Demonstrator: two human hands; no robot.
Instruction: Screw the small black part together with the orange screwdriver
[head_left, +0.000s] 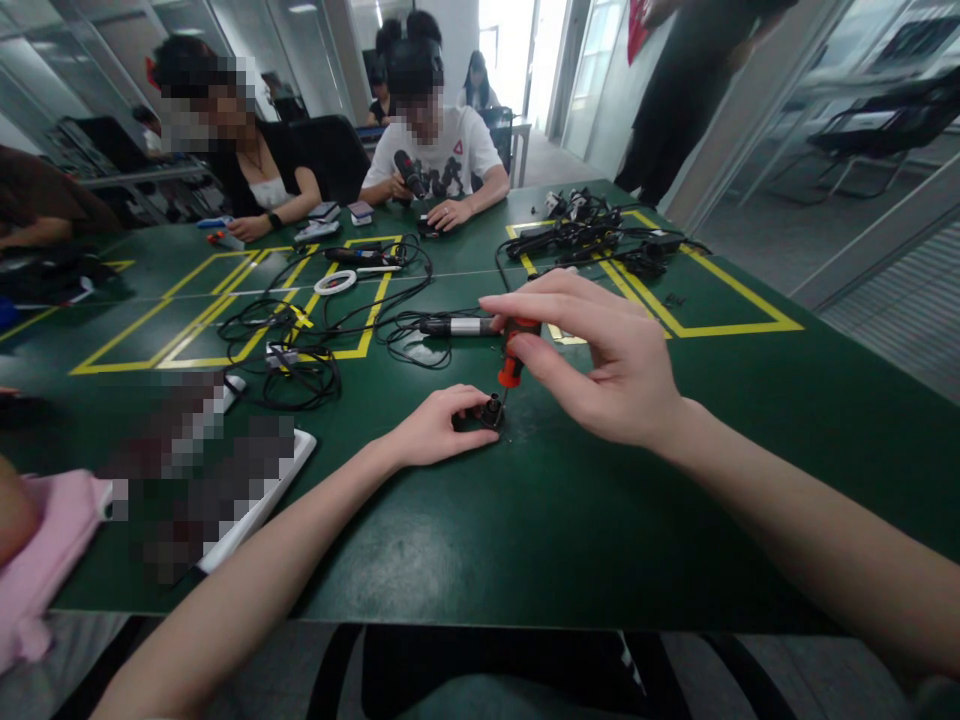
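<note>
The top of the orange-handled screwdriver (511, 362) is being hidden by the right hand (600, 350); its tip is too small to be made out. Much of the small black part (491, 410) is being covered by the left hand (435, 428), and both forearms are being cut off by the frame's edges

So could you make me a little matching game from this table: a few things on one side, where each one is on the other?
Things:
1. red-handled screwdriver
2. small black part
3. white ring
4. pink cloth

Places:
A. at the table's near left edge
B. upright in the right hand
C. among the black cables by the yellow tape lines
D. pinched on the table by the left hand

Pairs: 1-B, 2-D, 3-C, 4-A
</note>
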